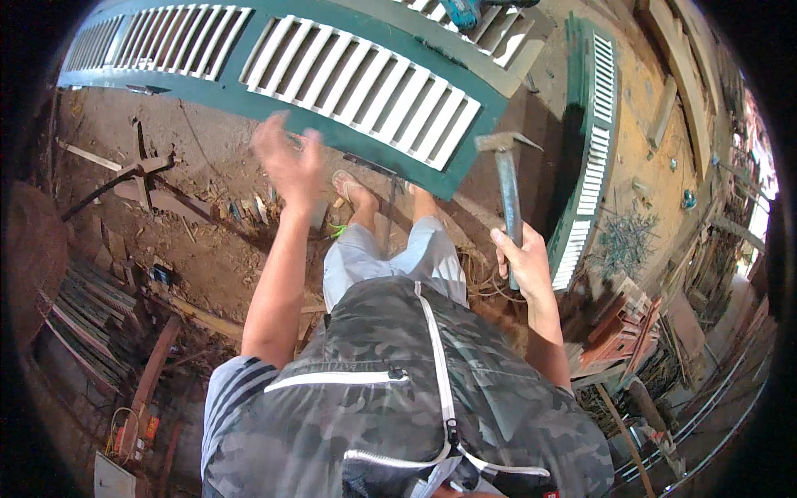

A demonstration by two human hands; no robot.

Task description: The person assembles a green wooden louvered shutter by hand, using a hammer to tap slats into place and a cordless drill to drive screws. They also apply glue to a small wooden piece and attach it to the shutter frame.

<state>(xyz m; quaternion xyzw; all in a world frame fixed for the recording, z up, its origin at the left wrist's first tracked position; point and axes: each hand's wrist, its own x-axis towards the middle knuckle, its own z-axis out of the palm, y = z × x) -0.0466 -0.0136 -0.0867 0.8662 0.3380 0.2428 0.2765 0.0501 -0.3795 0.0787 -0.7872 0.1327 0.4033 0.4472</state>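
Observation:
My right hand (525,259) grips a hammer (509,187) by the lower part of its grey handle, with the head up and a pointed end toward the right. My left hand (290,162) is raised, slightly blurred, its fingers apart and nothing in them. Just beyond it lies a green louvred shutter panel (461,158) with white slats (357,83). The left fingertips come close to the panel's near edge; whether they touch it I cannot tell. The hammer head is to the right of the panel's near right corner.
Another green louvred panel (588,153) stands on the right. A teal power tool (462,12) rests at the top. A heap of nails (627,241) lies on the right; long timbers (677,66) are behind it. Wood strips (91,332) are stacked at left, near crossed wooden pieces (143,170).

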